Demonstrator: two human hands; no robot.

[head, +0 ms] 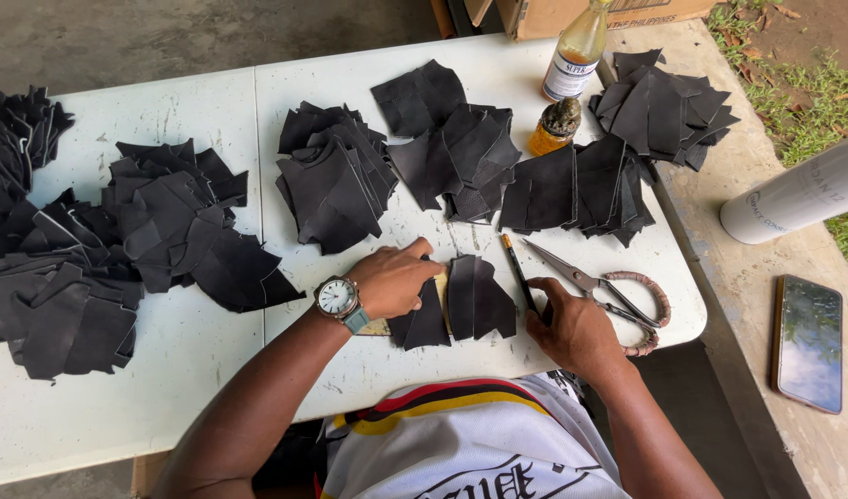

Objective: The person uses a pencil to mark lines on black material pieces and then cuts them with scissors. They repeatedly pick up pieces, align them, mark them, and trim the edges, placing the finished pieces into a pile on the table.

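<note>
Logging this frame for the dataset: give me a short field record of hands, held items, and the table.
left hand: presses flat on a black leather piece
right hand: grips a pencil, tip pointing away from the person
scissors: lying beside the right hand, untouched
leather stacks: several piles across the white table
bottles: glass bottle and small amber jar at the far edge

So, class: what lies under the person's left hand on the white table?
The left hand presses on black leather pieces. A tan edge pokes out beneath them; what it belongs to is covered.
</note>
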